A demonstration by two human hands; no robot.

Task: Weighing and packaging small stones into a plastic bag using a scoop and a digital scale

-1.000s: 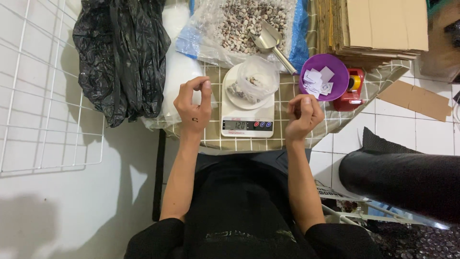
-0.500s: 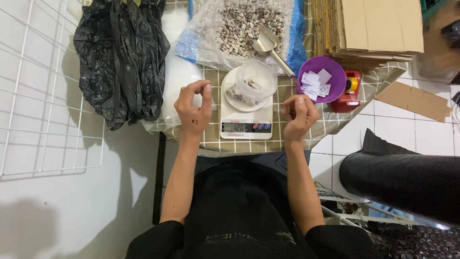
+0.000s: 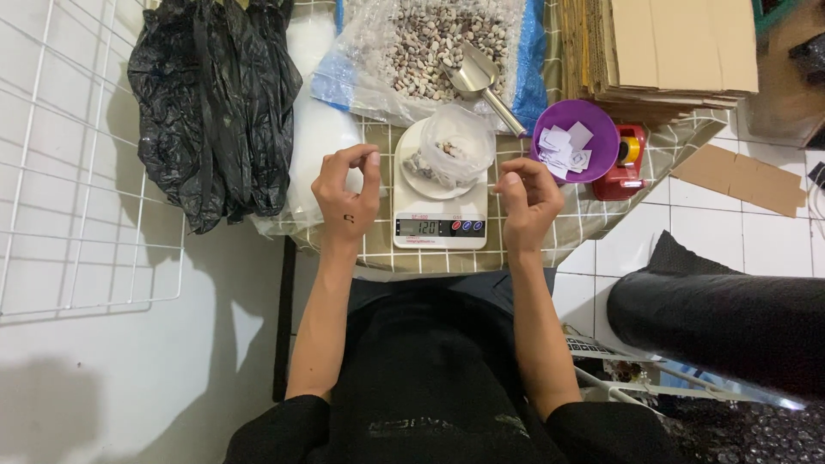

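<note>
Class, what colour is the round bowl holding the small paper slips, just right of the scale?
Purple; the bowl shows best in the head view, its only view.

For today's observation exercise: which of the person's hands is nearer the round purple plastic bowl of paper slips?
Right. The right hand hovers just below-left of the purple bowl; the left hand is beyond the white scale.
</note>
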